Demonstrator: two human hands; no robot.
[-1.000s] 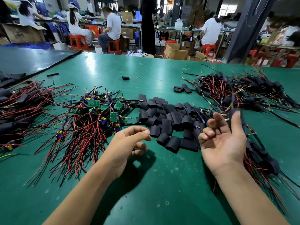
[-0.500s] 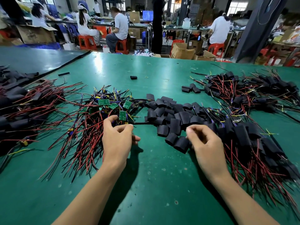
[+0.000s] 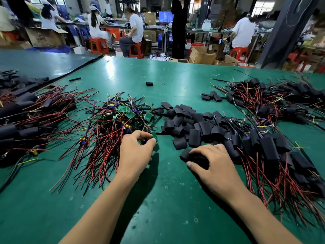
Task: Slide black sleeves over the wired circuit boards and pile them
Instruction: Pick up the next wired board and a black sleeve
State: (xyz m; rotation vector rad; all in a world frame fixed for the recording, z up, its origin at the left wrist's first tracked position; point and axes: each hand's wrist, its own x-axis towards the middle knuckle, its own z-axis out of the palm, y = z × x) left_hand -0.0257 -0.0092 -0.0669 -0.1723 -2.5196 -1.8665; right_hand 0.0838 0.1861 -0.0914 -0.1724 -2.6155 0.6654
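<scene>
No text can be read with certainty. The print on the cardboard box (image 3: 44, 38) and the lines on the blue screen (image 3: 166, 16) are too blurred.

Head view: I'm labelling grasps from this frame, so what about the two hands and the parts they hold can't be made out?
Head view: circuit board pinched by the left hand shows only one corner; the fingers cover the rest.
Head view: black sleeve gripped by the right hand is mostly under the palm; one sleeve or two is unclear.
Head view: sleeved pile at right is cut off by the frame edge.
</scene>
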